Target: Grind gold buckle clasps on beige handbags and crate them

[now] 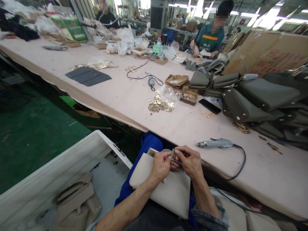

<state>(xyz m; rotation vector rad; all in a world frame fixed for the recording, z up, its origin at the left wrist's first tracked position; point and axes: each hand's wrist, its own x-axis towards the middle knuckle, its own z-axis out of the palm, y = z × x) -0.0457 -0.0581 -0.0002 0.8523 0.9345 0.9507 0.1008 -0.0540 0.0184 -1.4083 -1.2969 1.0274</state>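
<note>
A cream handbag point(172, 191) lies across my lap, over blue trousers. My left hand point(161, 165) is closed above it, gripping a narrow cream strap end by the bag's upper edge. Against that strap, my right hand point(191, 160) pinches a small metal fitting point(173, 155) between thumb and fingers. The fingertips of both hands meet here and hide part of the fitting. On the table to the right of my hands rests a grey electric screwdriver point(215, 143) with a black cord.
The long table point(134, 106) bears gold metal fittings point(160, 104), small boxes point(189, 97), a black phone point(209, 106) and dark bags point(264, 96). A white bin point(106, 157) at my left holds beige bags point(79, 200). Across the table, a person point(209, 38) in a green apron handles pieces.
</note>
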